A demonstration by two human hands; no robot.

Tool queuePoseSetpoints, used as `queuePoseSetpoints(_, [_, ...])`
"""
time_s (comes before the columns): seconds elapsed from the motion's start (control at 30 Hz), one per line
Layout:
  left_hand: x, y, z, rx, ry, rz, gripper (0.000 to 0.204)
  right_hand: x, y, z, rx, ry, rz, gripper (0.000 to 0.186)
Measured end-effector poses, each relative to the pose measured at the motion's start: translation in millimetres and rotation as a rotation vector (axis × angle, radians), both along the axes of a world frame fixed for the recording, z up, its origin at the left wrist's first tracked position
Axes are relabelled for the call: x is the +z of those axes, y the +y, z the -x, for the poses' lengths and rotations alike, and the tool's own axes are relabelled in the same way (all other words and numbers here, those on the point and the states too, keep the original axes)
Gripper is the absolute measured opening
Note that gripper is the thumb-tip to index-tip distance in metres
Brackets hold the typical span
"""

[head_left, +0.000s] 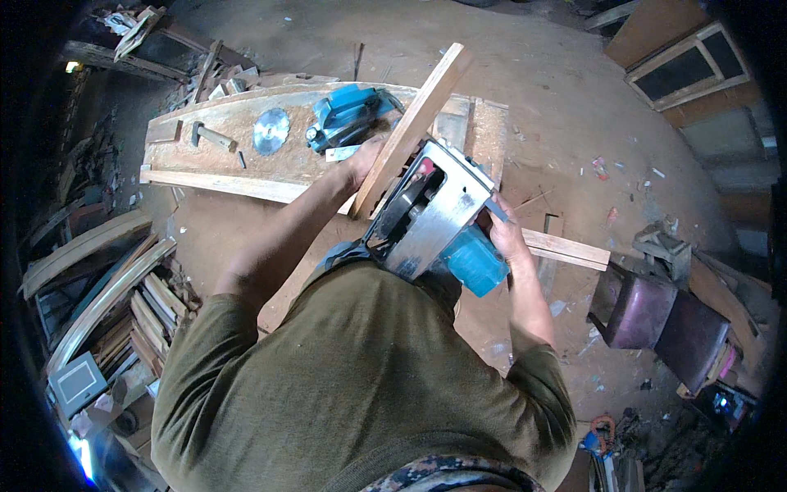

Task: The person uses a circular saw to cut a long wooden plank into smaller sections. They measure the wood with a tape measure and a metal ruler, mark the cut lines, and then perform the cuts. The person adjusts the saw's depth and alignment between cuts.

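Observation:
Close to my body, a circular saw point(471, 262) with a blue motor housing is turned so its metal base plate point(447, 215) faces up. My right hand point(508, 233) grips it by its right side, the fingers partly hidden behind the plate. A wooden batten point(414, 123) slants up and away along the saw's left edge. My left hand point(367, 159) is closed round the batten's left side, its fingertips hidden behind the wood. Beyond it, a blue power planer point(348, 115) lies on the sawdust-covered workbench point(279, 98).
On the bench's left lie a round saw blade point(270, 131), a hammer point(215, 138) and a small wood block point(166, 131). Stacked timber point(147, 328) fills the left side. A maroon chair point(643, 312) stands at right, and framed panels point(687, 70) lean at far right.

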State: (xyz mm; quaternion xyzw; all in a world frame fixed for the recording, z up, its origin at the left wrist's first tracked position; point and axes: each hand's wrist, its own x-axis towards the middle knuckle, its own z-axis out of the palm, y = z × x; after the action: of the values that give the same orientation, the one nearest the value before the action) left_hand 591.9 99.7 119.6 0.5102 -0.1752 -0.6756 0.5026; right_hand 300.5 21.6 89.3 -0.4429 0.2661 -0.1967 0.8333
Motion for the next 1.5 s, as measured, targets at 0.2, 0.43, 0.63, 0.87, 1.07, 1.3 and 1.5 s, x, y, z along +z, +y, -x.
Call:
queuePoseSetpoints(0.2, [-9.9, -1.2, -7.0, -0.048, 0.007, 0.023, 0.034, -9.0, -7.6, -4.0, 0.081, -0.060, 0.280, 0.052])
queuePoseSetpoints(0.43, [-29.2, -1.3, -16.3, -0.054, -0.014, 0.006, 0.035, -21.5, -6.2, -9.8, 0.069, -0.051, 0.161, 0.058])
queuePoseSetpoints(0.63, [13.7, -15.4, 3.9, -0.045, 0.165, 0.009, 0.032, 25.5, 8.4, 1.3, 0.011, -0.038, 0.193, 0.057])
queuePoseSetpoints(0.87, [70.2, -34.2, 21.3, -0.018, -0.255, 0.074, 0.033, 117.9, 44.3, 36.6, -0.191, 0.376, 0.523, 0.051])
queuePoseSetpoints(1.07, [129.4, 62.8, 86.2, -0.196, -0.267, 0.233, 0.054, 159.5, 73.7, 32.3, -0.632, 0.489, 0.532, 0.052])
queuePoseSetpoints(1.3, [92.0, 86.1, 184.6, -0.521, -0.152, 0.180, 0.108, 177.3, 87.8, 38.0, -0.835, 0.636, 0.661, 0.050])
queuePoseSetpoints(1.5, [88.0, 72.6, 244.4, -0.271, 0.085, 0.114, 0.085, 196.5, 78.9, 71.3, -0.584, 0.589, 0.852, 0.046])
